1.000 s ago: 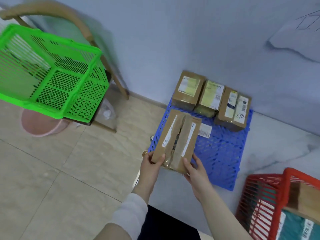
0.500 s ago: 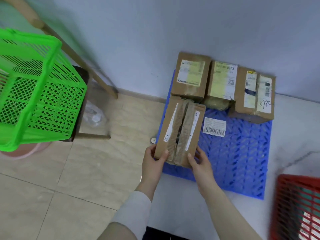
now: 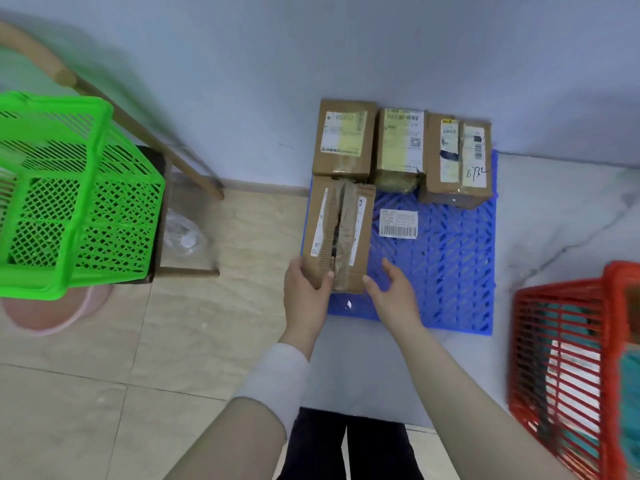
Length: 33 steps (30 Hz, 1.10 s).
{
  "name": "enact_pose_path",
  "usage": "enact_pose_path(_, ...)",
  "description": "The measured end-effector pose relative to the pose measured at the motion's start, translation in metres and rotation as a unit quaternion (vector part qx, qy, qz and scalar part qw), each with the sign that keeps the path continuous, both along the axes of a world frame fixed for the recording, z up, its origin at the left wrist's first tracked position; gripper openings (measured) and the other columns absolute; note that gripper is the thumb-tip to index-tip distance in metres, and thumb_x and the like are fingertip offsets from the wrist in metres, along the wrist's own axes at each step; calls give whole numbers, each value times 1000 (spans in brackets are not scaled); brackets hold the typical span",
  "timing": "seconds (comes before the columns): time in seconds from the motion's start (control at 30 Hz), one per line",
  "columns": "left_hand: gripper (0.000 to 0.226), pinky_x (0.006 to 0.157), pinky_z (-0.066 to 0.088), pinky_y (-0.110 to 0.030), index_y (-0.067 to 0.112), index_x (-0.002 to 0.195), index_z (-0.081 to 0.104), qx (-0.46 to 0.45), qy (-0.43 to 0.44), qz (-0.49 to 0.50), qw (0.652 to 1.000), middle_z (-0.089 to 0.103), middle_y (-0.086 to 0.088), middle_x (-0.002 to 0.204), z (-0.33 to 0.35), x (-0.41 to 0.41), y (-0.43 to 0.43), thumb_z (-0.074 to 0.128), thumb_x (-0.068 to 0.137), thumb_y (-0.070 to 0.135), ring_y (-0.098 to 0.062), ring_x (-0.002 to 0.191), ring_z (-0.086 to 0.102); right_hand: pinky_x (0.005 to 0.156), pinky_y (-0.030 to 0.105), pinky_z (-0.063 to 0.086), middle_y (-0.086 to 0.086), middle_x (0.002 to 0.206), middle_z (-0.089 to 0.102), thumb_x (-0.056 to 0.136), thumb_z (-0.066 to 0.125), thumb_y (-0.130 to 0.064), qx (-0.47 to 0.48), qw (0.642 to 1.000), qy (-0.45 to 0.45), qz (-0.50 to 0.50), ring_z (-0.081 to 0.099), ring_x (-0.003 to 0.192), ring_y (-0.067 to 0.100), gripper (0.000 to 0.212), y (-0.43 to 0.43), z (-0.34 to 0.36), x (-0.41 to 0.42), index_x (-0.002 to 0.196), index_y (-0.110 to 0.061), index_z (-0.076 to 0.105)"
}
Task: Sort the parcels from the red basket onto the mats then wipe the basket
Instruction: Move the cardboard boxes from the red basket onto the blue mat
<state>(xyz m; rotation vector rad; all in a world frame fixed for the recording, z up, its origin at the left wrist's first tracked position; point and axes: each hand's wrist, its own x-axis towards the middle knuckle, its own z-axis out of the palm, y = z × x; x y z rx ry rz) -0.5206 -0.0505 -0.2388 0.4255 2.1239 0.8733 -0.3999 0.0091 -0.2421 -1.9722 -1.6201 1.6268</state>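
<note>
I've got the box [image 3: 337, 233] down at centre frame on the blue mat [image 3: 446, 265], butted under the back row; left hand [image 3: 306, 289] grips its near corner, right hand [image 3: 389, 289] loosened beside it. I'd square it up, then let go

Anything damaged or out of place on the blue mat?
Yes. The front parcel has its top torn open down the middle, corrugated edges showing. A loose barcode label lies alone on the blue mat.
</note>
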Motion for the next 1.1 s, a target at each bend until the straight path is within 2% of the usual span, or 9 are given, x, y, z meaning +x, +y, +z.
enact_pose_path(0.1,56,98,45,-40,14,131,44,-18,78,-121,989,56,-2,126,46,20,-6,63,82,31,-21,113,54,107,24,25,6,146,38,90,59,-24,64,995,-48,66,33,135,18,58,-10,50,24,141,-10,36)
enact_pose_path(0.23,51,102,32,-32,10,134,42,1,157,-235,959,53,-8,128,109,63,-9,58,88,24,-24,120,47,109,26,22,5,145,39,90,58,-23,143,977,-99,126,30,137,19,54,-26,109,69,139,-11,38)
enact_pose_path(0.33,48,105,28,-36,12,132,46,31,249,-318,914,55,-8,127,140,103,-9,58,87,23,-28,121,46,113,30,19,5,148,35,92,56,-23,180,961,-135,161,23,141,21,54,-33,142,111,140,-11,37)
enact_pose_path(0.53,44,103,38,-50,13,114,62,74,363,-405,836,66,-7,114,171,209,2,72,73,23,-28,114,59,100,45,41,21,122,59,71,75,-9,268,942,-144,145,52,119,40,51,-30,181,226,118,2,59)
enact_pose_path(0.63,44,96,43,-52,15,103,67,83,402,-412,814,69,-5,106,181,270,11,80,62,25,-28,106,64,111,35,25,10,140,46,85,64,-16,271,942,-148,129,31,137,28,51,-22,195,292,133,-6,48)
enact_pose_path(0.77,44,100,38,-52,16,108,66,98,379,-432,813,68,-5,110,189,340,25,77,65,22,-29,111,61,114,28,19,-1,147,37,90,58,-26,257,948,-167,84,21,142,17,53,-13,197,365,139,-15,41)
enact_pose_path(0.97,44,93,46,-48,19,99,69,116,383,-462,792,70,1,100,192,399,40,82,58,29,-23,102,66,114,30,19,-2,148,36,91,55,-31,234,953,-176,75,19,142,16,53,-4,199,410,139,-16,40)
enact_pose_path(1.03,42,101,40,-47,17,108,66,111,363,-471,796,67,-1,111,186,411,43,76,68,28,-25,114,59,113,30,20,-1,147,37,91,56,-31,233,955,-174,60,21,142,15,53,-1,199,421,139,-16,41)
enact_pose_path(1.1,42,113,23,-45,15,123,57,102,320,-476,813,57,-3,129,185,423,50,62,84,27,-25,130,44,112,30,23,0,145,40,90,57,-31,229,958,-167,43,24,140,16,52,3,198,433,137,-15,42)
